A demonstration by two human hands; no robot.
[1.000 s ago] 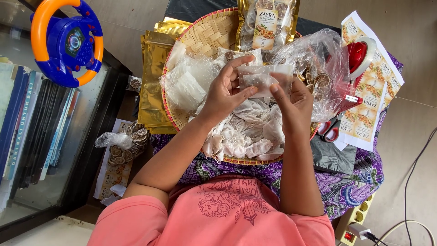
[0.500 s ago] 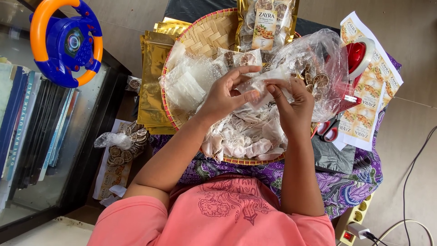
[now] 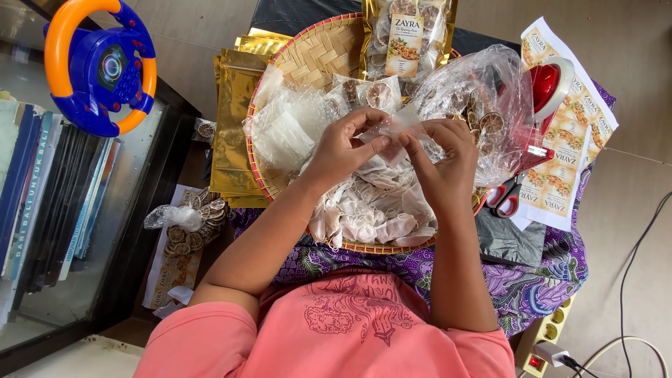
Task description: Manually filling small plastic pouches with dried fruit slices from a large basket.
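Two bare hands are meeting over a round woven bamboo tray (image 3: 308,56): the left hand (image 3: 343,150) and right hand (image 3: 441,157) are each pinching a small clear plastic sachet (image 3: 392,129) between fingertips. Its contents are too crumpled to make out, and the big clear plastic bag of dried slices (image 3: 483,105) is partly hiding behind the right hand.

Toy steering wheel (image 3: 98,66) beside books (image 3: 42,189); red scissors (image 3: 505,196) near label sheet (image 3: 567,147); gold pouches (image 3: 234,126).
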